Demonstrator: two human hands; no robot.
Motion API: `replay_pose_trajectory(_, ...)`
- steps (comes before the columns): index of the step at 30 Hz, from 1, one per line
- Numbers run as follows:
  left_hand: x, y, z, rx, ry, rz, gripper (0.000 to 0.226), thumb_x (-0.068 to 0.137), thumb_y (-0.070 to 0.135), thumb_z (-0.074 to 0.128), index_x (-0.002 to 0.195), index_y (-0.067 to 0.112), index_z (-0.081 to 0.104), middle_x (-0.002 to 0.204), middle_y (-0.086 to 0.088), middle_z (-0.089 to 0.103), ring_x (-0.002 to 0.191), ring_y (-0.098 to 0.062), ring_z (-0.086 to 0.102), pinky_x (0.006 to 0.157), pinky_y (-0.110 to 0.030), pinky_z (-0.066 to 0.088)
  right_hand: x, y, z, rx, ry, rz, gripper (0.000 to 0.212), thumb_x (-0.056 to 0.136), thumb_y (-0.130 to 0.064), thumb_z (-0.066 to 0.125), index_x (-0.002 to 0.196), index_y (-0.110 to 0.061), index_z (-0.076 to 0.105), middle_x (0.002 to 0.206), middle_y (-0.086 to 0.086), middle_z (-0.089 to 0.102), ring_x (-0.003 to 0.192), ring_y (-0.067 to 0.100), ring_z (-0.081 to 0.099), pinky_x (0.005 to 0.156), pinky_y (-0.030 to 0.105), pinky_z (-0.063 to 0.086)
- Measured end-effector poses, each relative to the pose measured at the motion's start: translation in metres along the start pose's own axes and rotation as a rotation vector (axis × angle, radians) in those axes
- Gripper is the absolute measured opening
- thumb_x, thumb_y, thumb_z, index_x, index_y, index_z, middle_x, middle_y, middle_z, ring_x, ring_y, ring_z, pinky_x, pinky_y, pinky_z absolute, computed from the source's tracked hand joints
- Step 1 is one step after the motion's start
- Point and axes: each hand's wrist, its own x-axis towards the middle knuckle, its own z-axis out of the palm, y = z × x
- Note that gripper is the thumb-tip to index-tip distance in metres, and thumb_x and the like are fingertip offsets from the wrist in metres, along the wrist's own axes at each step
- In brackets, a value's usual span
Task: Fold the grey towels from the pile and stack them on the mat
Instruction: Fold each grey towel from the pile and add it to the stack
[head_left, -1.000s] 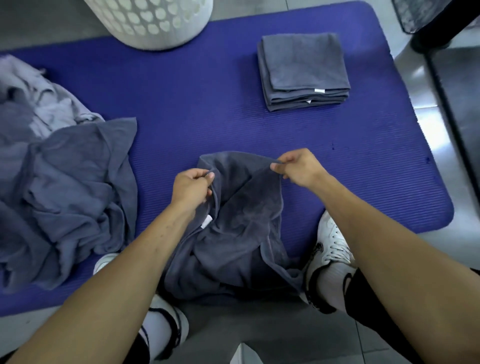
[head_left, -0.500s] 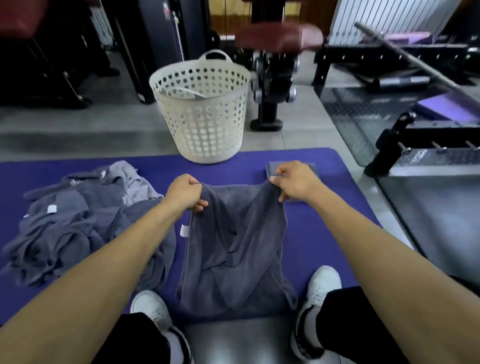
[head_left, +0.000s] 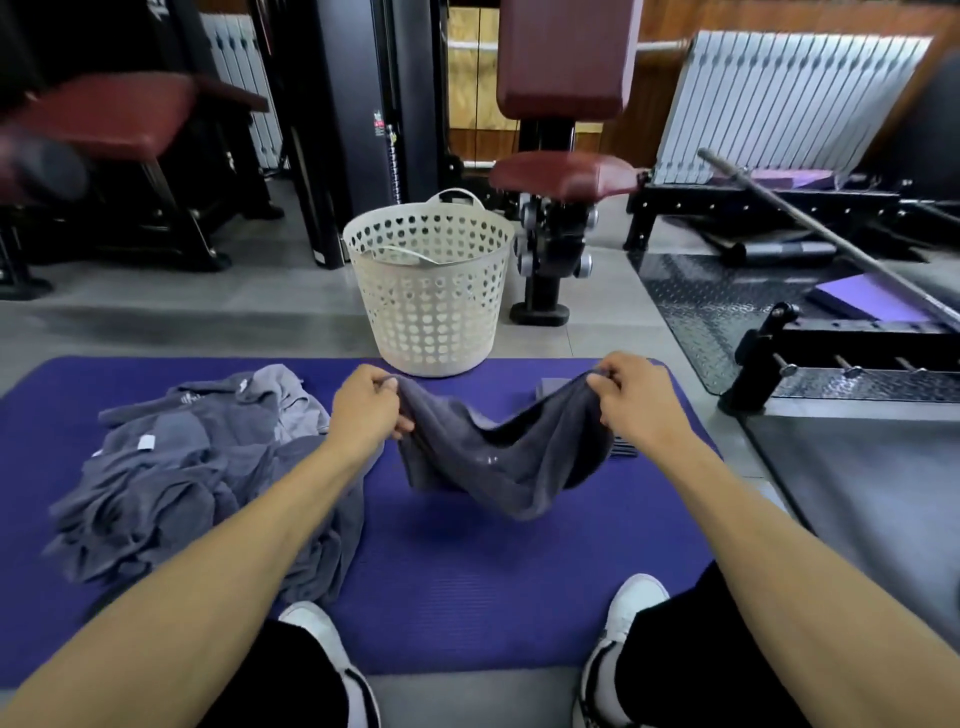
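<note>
Now your left hand (head_left: 363, 410) and right hand (head_left: 639, 400) each pinch a towel (head_left: 498, 457) corner, fingers curled; it sags above the mat (head_left: 467, 571).

Gym room, grey tile floor (head_left: 208, 322). Black weight machine (head_left: 363, 104) at back with maroon padded seat (head_left: 563, 174). Another maroon bench (head_left: 119, 111) left. White radiator (head_left: 779, 104) on wood-panelled wall, right. Black checker-plate platform (head_left: 717, 306) right, barbell (head_left: 831, 239) slanting over it. White perforated basket (head_left: 431, 291) centre.
</note>
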Motion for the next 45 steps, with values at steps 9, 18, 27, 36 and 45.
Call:
replay_pose_trajectory(9, 0.0, -0.004, 0.012, 0.167, 0.073, -0.052, 0.016, 0.087, 0.008, 0.047, 0.073, 0.008, 0.054, 0.067, -0.007, 0.053, 0.066, -0.025, 0.048, 0.06, -0.034, 0.037, 0.0, 0.015, 0.003, -0.118, -0.098, 0.187, 0.016, 0.096, -0.018, 0.047, 0.089, -0.008, 0.057, 0.085, 0.008, 0.057, 0.08, 0.028, 0.049, 0.068, 0.032, 0.037)
replay_pose_trajectory(18, 0.06, -0.016, 0.037, 0.042, -0.011, -0.426, 0.031, 0.094, -0.004, 0.05, 0.063, 0.003, 0.048, 0.047, -0.012, 0.059, 0.056, -0.025, 0.064, 0.061, -0.026, 0.057, 0.037, 0.011, 0.031, 0.116, -0.221, 0.251, 0.021, 0.099, -0.017, 0.048, 0.084, -0.007, 0.058, 0.09, 0.018, 0.071, 0.086, 0.032, 0.071, 0.086, 0.045, 0.057)
replay_pose_trajectory(27, 0.077, 0.008, 0.009, -0.179, 0.13, 0.089, 0.027, 0.101, 0.007, 0.044, 0.081, 0.023, 0.049, 0.079, 0.0, 0.055, 0.068, -0.014, 0.059, 0.061, -0.025, 0.051, 0.05, 0.034, 0.035, 0.399, 0.012, 0.146, 0.011, 0.088, -0.042, 0.05, 0.08, -0.043, 0.057, 0.087, 0.001, 0.071, 0.091, 0.026, 0.069, 0.086, 0.052, 0.055)
replay_pose_trajectory(36, -0.015, -0.111, 0.008, 0.355, -0.094, -0.072, 0.011, 0.094, 0.01, 0.051, 0.092, 0.013, 0.062, 0.098, -0.009, 0.066, 0.092, -0.026, 0.057, 0.074, -0.03, 0.037, -0.063, 0.07, 0.077, 0.11, -0.214, 0.24, 0.014, 0.099, -0.02, 0.054, 0.089, -0.012, 0.06, 0.075, 0.012, 0.068, 0.073, 0.03, 0.063, 0.062, 0.031, 0.045)
replay_pose_trajectory(45, -0.07, -0.173, 0.015, 0.37, -0.326, -0.112, 0.021, 0.092, 0.007, 0.056, 0.076, 0.02, 0.058, 0.079, -0.001, 0.064, 0.079, -0.02, 0.056, 0.072, -0.029, 0.039, -0.12, 0.104, 0.104, 0.038, -0.374, 0.364, 0.017, 0.097, -0.02, 0.057, 0.088, -0.008, 0.064, 0.079, 0.01, 0.067, 0.081, 0.028, 0.061, 0.07, 0.031, 0.045)
